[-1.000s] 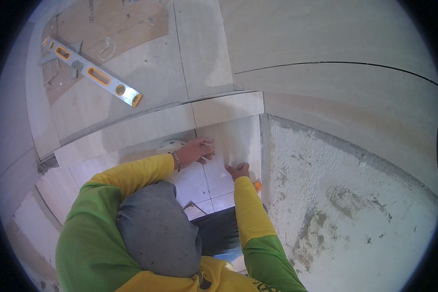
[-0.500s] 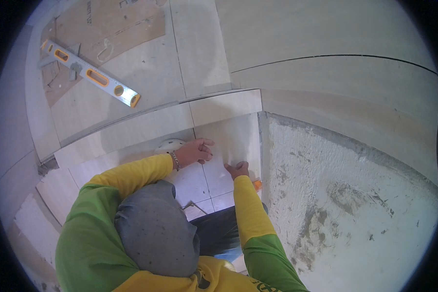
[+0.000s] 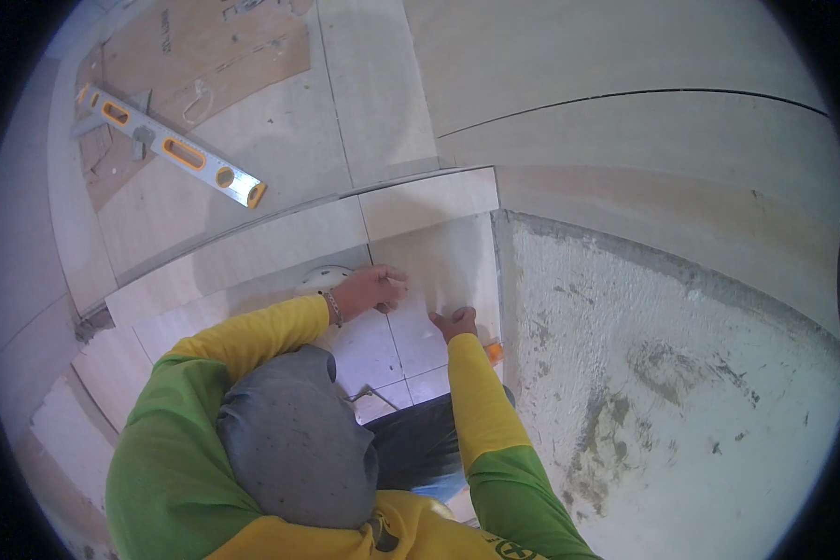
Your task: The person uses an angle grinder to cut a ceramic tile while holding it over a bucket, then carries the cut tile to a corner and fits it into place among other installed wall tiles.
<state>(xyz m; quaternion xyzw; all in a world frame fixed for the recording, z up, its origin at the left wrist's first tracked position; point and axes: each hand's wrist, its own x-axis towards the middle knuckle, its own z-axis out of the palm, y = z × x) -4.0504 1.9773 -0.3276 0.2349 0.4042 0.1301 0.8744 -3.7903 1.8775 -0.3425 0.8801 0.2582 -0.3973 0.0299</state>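
My left hand [image 3: 378, 289], with bent fingers, is over the pale tiles [image 3: 364, 345], beside a white round object [image 3: 319, 275] that it partly hides. My right hand [image 3: 455, 321] is a little lower and to the right, fingers curled against the upright tiled face [image 3: 448, 252]; whatever either hand holds is too small to make out. An orange object [image 3: 494, 353] lies just right of my right wrist. A bent metal piece [image 3: 369, 392] rests on the tiles below my hands.
A spirit level [image 3: 173, 149] lies across cardboard [image 3: 215, 56] on the raised tiled surface. A tile ledge [image 3: 425, 196] runs above my hands. A rough, stained white surface [image 3: 672, 392] fills the right side. Grey cloth [image 3: 294, 439] and my dark trouser leg [image 3: 411, 448] show below.
My hands hold much the same pose, with only slight finger movement. The view has shifted a little, so the surroundings sit slightly differently in the picture.
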